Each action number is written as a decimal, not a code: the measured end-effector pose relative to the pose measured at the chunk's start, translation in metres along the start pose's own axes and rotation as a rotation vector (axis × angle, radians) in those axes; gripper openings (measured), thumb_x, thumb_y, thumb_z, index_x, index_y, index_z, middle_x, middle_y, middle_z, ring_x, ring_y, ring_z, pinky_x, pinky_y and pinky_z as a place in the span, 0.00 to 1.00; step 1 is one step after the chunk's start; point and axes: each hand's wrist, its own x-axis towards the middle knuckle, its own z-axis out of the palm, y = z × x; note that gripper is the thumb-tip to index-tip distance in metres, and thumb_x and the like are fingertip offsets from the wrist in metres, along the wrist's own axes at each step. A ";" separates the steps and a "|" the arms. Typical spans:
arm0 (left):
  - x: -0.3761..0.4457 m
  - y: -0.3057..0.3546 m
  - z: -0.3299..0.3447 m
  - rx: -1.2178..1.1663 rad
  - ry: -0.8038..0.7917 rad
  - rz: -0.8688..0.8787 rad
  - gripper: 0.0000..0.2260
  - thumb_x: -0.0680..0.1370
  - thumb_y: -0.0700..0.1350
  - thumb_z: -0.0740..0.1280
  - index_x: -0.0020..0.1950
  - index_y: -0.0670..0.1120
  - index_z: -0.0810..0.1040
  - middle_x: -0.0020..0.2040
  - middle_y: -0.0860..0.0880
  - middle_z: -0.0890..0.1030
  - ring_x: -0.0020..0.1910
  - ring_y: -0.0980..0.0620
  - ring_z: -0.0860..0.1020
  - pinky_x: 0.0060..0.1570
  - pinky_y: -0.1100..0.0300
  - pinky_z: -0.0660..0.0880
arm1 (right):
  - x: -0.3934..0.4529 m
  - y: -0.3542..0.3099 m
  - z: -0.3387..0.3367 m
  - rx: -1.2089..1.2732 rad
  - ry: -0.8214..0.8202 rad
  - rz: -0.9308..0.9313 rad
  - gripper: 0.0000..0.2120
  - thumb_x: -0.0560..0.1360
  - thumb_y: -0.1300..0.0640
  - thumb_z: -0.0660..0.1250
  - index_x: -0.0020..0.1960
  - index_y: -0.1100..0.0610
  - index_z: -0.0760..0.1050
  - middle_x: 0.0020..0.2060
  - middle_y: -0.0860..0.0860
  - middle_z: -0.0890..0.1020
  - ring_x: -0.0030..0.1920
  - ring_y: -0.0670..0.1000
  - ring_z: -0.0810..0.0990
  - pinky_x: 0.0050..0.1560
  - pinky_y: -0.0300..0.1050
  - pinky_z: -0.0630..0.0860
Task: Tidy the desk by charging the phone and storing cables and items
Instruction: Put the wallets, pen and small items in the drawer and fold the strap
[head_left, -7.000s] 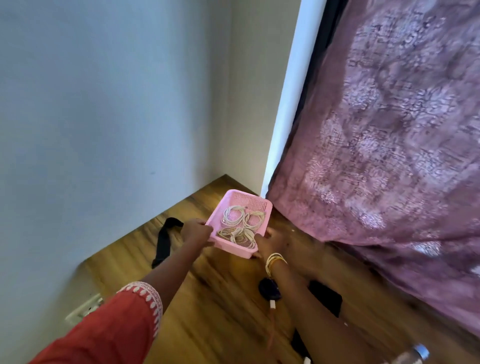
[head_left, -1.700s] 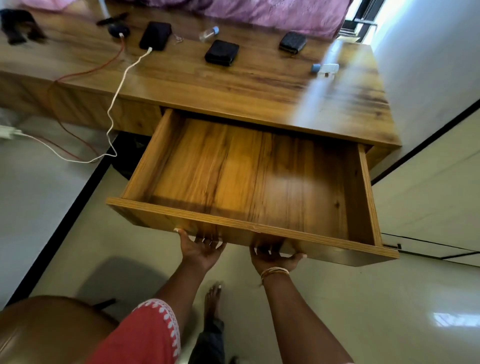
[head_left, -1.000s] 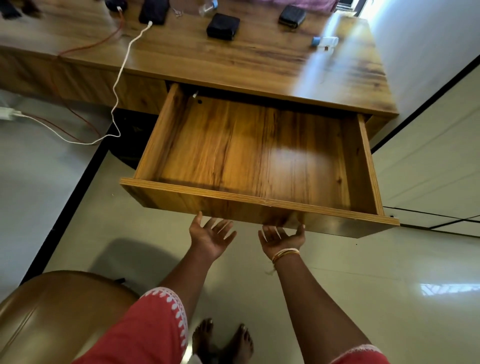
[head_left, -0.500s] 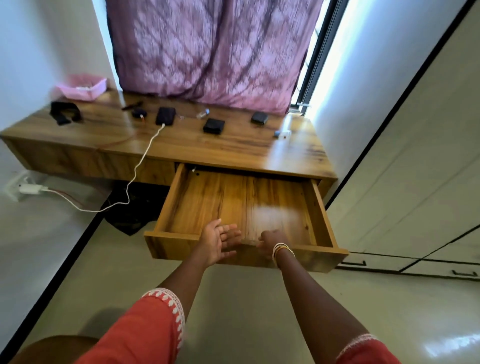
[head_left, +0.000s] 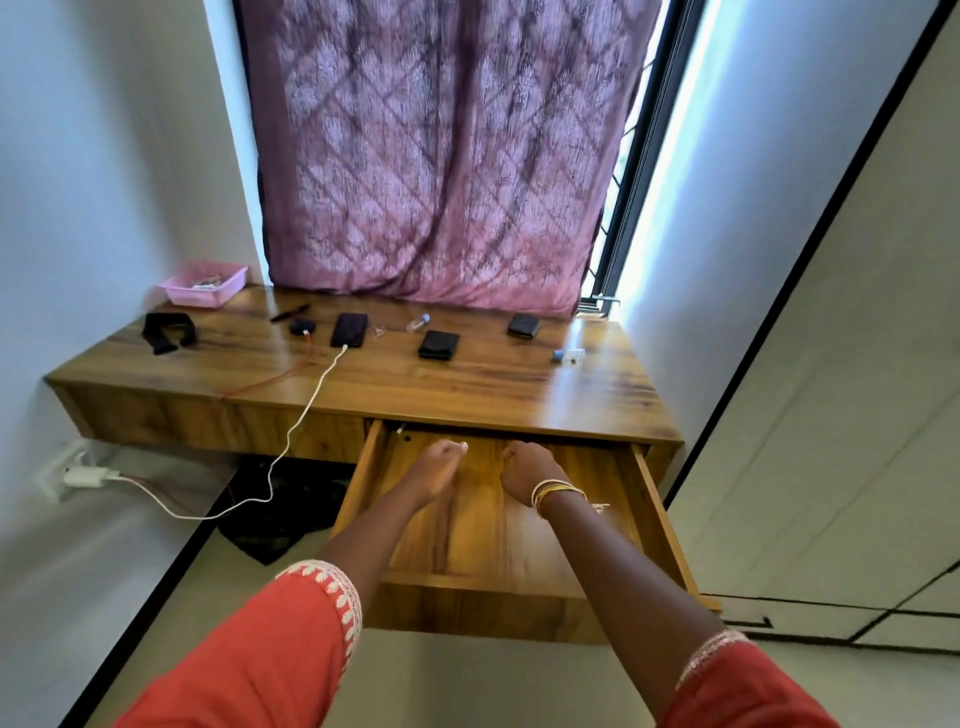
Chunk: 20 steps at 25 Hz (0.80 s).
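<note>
Both hands (head_left: 439, 467) over open drawer (head_left: 652, 514), holding nothing.

The wooden drawer (head_left: 498, 525) stands pulled open beneath both hands. Beyond them, left, the black phone (head_left: 349, 329) lies flat, white cable (head_left: 291, 436) plugged in.

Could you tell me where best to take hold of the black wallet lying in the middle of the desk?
Judging from here: pinch the black wallet across its two long side edges, coming from above. It lies flat on the desk with clear wood all around.
</note>
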 end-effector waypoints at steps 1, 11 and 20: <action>0.014 0.005 -0.004 0.038 0.010 0.022 0.17 0.82 0.53 0.56 0.65 0.44 0.73 0.66 0.45 0.74 0.63 0.47 0.72 0.55 0.57 0.67 | 0.015 -0.002 -0.005 0.004 0.012 -0.012 0.16 0.74 0.59 0.59 0.60 0.56 0.75 0.60 0.56 0.77 0.61 0.58 0.75 0.59 0.50 0.74; 0.167 0.027 0.002 0.149 0.121 -0.026 0.16 0.81 0.51 0.58 0.66 0.47 0.71 0.62 0.46 0.76 0.55 0.49 0.74 0.50 0.58 0.70 | 0.187 0.009 -0.008 0.027 -0.055 -0.137 0.19 0.74 0.57 0.65 0.65 0.54 0.72 0.64 0.55 0.75 0.64 0.57 0.73 0.63 0.50 0.72; 0.273 0.019 -0.013 0.160 0.143 -0.133 0.16 0.81 0.48 0.59 0.68 0.45 0.70 0.60 0.44 0.76 0.51 0.48 0.75 0.45 0.58 0.70 | 0.297 0.013 0.015 0.069 -0.117 -0.092 0.20 0.73 0.60 0.63 0.65 0.55 0.71 0.63 0.56 0.76 0.64 0.57 0.73 0.60 0.45 0.70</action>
